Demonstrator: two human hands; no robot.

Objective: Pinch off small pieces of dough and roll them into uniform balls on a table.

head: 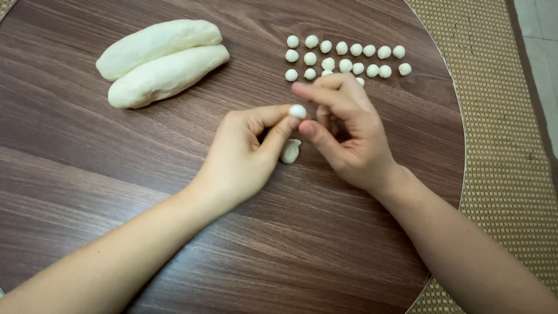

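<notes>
Your left hand (247,151) pinches the small dough ball (297,111) at the fingertips; your right hand (346,131), loosely curled, is just beside it; the rows of finished balls (343,57) lie just beyond, nearer the right hand.

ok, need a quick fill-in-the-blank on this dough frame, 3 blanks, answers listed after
1. The left hand pinches a small dough ball between thumb and ____.
2. The two long dough logs lie ____ each other on the round wooden table.
3. The finished balls sit in ____ rows beyond the right hand.

Missing words: forefinger; against; three
</notes>
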